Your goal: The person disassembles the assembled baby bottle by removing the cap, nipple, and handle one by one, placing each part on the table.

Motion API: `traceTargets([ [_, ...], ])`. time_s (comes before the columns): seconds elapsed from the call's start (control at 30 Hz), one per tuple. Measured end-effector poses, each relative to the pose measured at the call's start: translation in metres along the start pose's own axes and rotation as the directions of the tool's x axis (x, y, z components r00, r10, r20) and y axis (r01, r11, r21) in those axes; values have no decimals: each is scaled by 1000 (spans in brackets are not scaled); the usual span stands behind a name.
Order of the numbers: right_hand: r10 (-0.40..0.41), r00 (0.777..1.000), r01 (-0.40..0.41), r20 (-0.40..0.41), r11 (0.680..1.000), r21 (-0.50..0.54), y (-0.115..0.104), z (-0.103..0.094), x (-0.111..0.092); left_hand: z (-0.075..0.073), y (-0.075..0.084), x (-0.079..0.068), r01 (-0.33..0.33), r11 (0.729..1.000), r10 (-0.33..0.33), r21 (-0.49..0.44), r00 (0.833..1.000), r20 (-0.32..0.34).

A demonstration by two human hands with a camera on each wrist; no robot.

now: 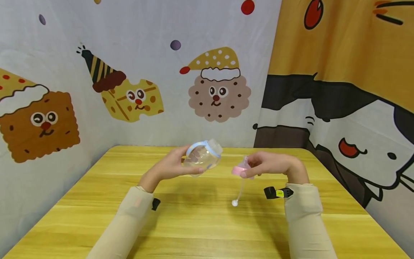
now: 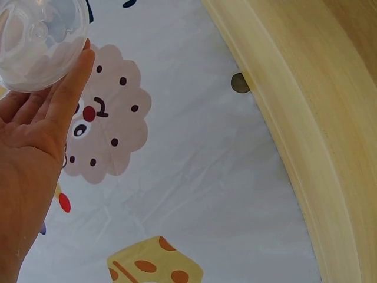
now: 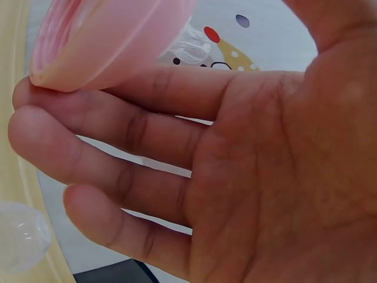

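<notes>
My left hand [image 1: 173,166] grips a clear baby bottle [image 1: 202,160] by its body, thumb along the near side. The bottle has a pale blue ring handle and tilts with its uncapped neck up to the right. In the left wrist view the clear base [image 2: 41,44] of the bottle rests against the fingers. To the right, my right hand [image 1: 268,164] pinches the pink collar [image 1: 238,170] of a bottle nipple. A thin straw [image 1: 241,189] with a white weighted end hangs from it above the table. The collar's threaded inside shows in the right wrist view.
A wooden table [image 1: 181,223] stretches below both hands. A clear dome-shaped piece [image 3: 23,236] shows at the lower left of the right wrist view. Printed cloth [image 1: 145,136] hangs behind the table, and a cartoon curtain [image 1: 339,108] stands at the right.
</notes>
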State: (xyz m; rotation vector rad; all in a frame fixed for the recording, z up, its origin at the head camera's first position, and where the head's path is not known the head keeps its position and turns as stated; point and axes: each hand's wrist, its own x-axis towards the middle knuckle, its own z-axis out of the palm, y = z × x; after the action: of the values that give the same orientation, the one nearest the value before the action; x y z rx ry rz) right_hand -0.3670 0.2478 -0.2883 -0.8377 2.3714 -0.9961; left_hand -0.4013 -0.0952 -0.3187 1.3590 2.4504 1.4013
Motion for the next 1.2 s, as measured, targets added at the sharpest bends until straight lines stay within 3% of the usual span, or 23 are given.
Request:
traceTargets([
  [0.2, 27, 1000, -27, -11, 998, -55, 1, 1, 4, 1, -2, -1, 5, 1000, -5, 5, 1000, 0],
  [0.37, 35, 999, -36, -10, 998, -45, 5, 2, 10, 3, -17, 1, 10, 1000, -9, 27, 1000, -20],
  [0.63, 78, 986, -89, -145, 993, -74, 9, 5, 25, 0, -33, 3, 8, 997, 0, 78, 995, -101],
  [0.9, 123, 945, -167, -303, 978, -123, 25, 14, 46, -3, -35, 6, 13, 990, 7, 138, 990, -143],
  [1.2, 172, 879, -263, -444, 953, -151, 37, 24, 63, -6, -37, 8, 29, 989, -7, 142, 989, -150],
])
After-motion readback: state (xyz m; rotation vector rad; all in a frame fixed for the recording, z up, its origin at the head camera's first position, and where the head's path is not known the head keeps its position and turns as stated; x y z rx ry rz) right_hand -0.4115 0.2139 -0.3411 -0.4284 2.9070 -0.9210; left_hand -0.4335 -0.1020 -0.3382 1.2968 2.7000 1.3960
